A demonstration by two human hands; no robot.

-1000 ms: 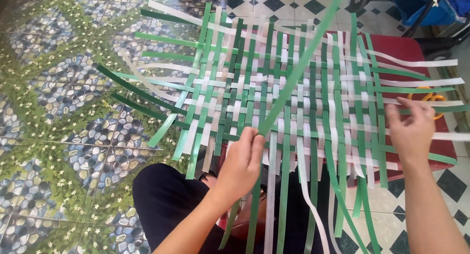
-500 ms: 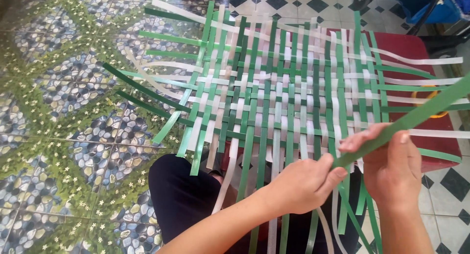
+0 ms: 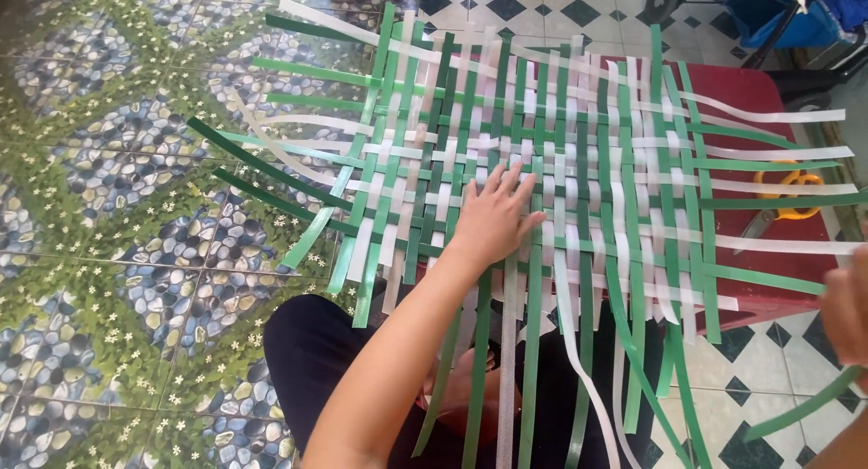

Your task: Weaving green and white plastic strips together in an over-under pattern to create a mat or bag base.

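Head view: scissors (image 3: 785,202) beside woven mat (image 3: 579,162), under left hand (image 3: 495,218).

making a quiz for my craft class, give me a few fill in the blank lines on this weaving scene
1. The woven mat is made of white and ____ strips.
2. The left hand lies ____ on the mat, fingers spread.
3. The scissors with ____ handles lie to the right of the mat.
4. The right hand, at the picture's right edge, is beside a loose ____ strip.

Missing words: green; flat; yellow; green
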